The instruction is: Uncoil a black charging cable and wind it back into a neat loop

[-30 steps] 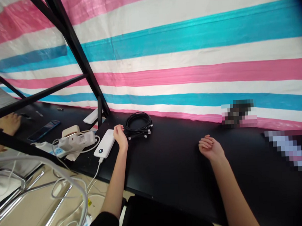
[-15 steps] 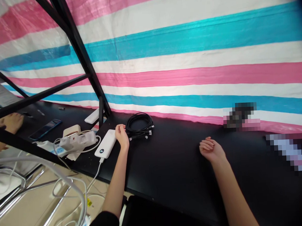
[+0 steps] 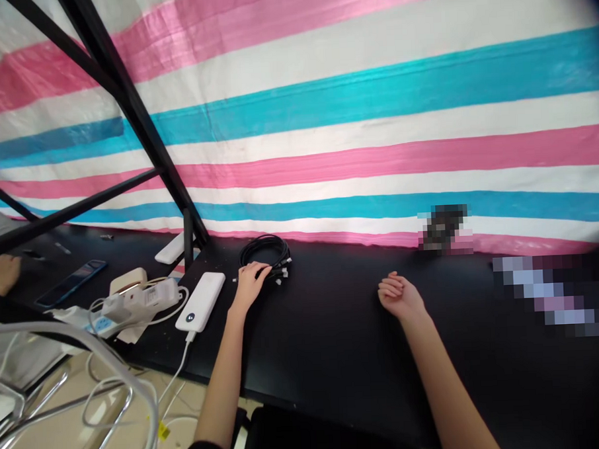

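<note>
A coil of black cables [image 3: 264, 253] with white plug ends lies on the black table [image 3: 344, 335] near the striped sheet. My left hand [image 3: 250, 284] rests on the coil's near edge, fingers stretched over the plugs and apart. A white power bank [image 3: 200, 301] lies just left of that hand, a white cord leading off its near end. My right hand [image 3: 399, 297] lies on the table to the right, fingers loosely curled, holding nothing.
A white power strip [image 3: 134, 301] with plugs and cords sits left of the power bank. A blue phone [image 3: 71, 282] lies farther left. Black frame bars [image 3: 141, 135] rise at the left. Another person's hand [image 3: 1, 274] shows at the left edge.
My left hand has moved from beside the power bank onto the cable coil, its fingers now spread over the plugs. The right hand has stayed put. The camera view shifted slightly.
</note>
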`<action>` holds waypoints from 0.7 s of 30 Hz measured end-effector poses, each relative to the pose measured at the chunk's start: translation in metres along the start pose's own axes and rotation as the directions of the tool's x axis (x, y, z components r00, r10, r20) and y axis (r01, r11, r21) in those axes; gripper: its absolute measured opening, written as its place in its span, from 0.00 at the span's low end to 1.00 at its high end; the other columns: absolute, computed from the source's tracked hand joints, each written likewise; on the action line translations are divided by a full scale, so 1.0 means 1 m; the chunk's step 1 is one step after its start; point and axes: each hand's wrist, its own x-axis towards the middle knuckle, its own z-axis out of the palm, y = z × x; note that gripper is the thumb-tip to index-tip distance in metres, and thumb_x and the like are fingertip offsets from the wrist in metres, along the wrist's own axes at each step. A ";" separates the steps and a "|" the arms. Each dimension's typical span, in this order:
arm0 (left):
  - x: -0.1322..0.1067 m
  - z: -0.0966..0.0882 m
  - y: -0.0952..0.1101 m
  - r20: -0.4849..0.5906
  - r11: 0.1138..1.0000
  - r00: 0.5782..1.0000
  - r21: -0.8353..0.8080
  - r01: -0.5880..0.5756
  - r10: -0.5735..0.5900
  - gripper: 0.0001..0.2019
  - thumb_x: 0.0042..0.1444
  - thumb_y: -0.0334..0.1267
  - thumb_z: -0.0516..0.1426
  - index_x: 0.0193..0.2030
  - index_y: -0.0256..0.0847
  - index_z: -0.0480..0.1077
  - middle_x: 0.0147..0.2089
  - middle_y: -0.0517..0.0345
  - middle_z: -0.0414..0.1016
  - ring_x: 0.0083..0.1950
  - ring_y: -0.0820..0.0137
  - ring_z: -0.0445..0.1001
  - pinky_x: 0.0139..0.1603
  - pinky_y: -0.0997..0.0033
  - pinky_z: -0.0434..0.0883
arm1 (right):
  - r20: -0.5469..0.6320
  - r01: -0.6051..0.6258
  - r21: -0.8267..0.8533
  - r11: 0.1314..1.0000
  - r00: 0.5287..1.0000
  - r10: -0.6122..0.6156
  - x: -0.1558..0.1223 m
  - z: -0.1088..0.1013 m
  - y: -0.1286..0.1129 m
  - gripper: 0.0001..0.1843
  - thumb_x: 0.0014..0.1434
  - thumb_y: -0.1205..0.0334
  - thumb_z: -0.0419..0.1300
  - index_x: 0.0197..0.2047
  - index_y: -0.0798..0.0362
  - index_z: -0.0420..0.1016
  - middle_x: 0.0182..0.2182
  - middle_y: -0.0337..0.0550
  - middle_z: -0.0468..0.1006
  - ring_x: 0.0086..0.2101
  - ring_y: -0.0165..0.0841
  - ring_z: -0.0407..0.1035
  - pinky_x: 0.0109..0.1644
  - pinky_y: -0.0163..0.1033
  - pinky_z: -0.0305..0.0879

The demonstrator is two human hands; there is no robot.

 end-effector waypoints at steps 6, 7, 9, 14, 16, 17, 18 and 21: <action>0.003 -0.002 -0.005 -0.050 1.000 0.999 -0.003 0.003 -0.004 0.12 0.61 0.44 0.55 0.36 0.36 0.72 0.39 0.55 0.74 0.45 0.66 0.72 0.52 0.55 0.67 | 0.030 0.012 -0.005 1.000 0.999 -0.012 0.004 -0.004 -0.001 0.12 0.49 0.78 0.50 0.23 0.51 0.64 0.09 0.28 0.58 0.10 0.21 0.53 0.13 0.25 0.48; 0.004 -0.003 -0.006 -0.064 1.000 0.998 -0.016 0.003 -0.004 0.13 0.61 0.44 0.55 0.35 0.36 0.72 0.39 0.55 0.74 0.44 0.66 0.73 0.51 0.56 0.68 | 0.035 0.014 -0.007 1.000 0.999 -0.014 0.005 -0.005 -0.002 0.13 0.50 0.78 0.50 0.22 0.51 0.64 0.09 0.28 0.58 0.10 0.21 0.53 0.13 0.25 0.48; 0.006 -0.005 -0.006 -0.103 0.999 0.995 -0.052 0.004 -0.009 0.13 0.61 0.45 0.55 0.36 0.36 0.72 0.38 0.55 0.75 0.42 0.67 0.73 0.49 0.57 0.69 | 0.043 0.021 -0.012 1.000 0.999 -0.020 0.007 -0.007 -0.002 0.13 0.51 0.78 0.49 0.22 0.52 0.63 0.09 0.28 0.57 0.10 0.21 0.52 0.13 0.25 0.48; 0.019 -0.011 -0.007 -0.275 0.987 0.957 -0.149 0.051 -0.091 0.13 0.62 0.45 0.54 0.39 0.35 0.71 0.38 0.55 0.74 0.39 0.68 0.74 0.44 0.60 0.72 | 0.065 0.055 -0.042 0.998 0.996 -0.052 0.013 -0.013 -0.004 0.15 0.61 0.70 0.53 0.22 0.55 0.63 0.11 0.25 0.53 0.11 0.20 0.49 0.14 0.25 0.47; 0.028 -0.015 -0.007 -0.345 0.981 0.929 -0.179 0.076 -0.135 0.13 0.62 0.45 0.54 0.39 0.35 0.70 0.37 0.56 0.73 0.37 0.69 0.73 0.42 0.62 0.72 | 0.072 0.074 -0.064 0.995 0.995 -0.069 0.015 -0.014 -0.005 0.17 0.64 0.63 0.55 0.23 0.56 0.63 0.12 0.24 0.52 0.11 0.19 0.47 0.14 0.26 0.47; 0.033 -0.018 -0.006 -0.380 0.977 0.912 -0.194 0.085 -0.155 0.13 0.62 0.45 0.54 0.39 0.35 0.70 0.37 0.56 0.73 0.37 0.70 0.73 0.41 0.62 0.72 | 0.074 0.084 -0.077 0.993 0.994 -0.078 0.015 -0.015 -0.005 0.18 0.65 0.61 0.55 0.24 0.56 0.63 0.13 0.24 0.52 0.12 0.19 0.47 0.14 0.26 0.47; 0.039 -0.022 -0.004 -0.414 0.973 0.894 -0.210 0.091 -0.173 0.13 0.62 0.45 0.54 0.40 0.35 0.70 0.37 0.56 0.73 0.36 0.70 0.73 0.40 0.63 0.72 | 0.075 0.094 -0.092 0.991 0.993 -0.087 0.015 -0.015 -0.004 0.18 0.65 0.59 0.55 0.24 0.56 0.63 0.13 0.24 0.52 0.12 0.19 0.47 0.14 0.26 0.47; 0.051 -0.038 0.009 -0.519 0.960 0.828 -0.271 0.075 -0.212 0.14 0.62 0.47 0.53 0.39 0.35 0.69 0.35 0.57 0.71 0.34 0.71 0.71 0.38 0.65 0.71 | 0.068 0.123 -0.141 0.982 0.991 -0.114 0.013 -0.012 -0.002 0.19 0.66 0.58 0.54 0.24 0.56 0.63 0.13 0.24 0.52 0.12 0.19 0.46 0.14 0.26 0.47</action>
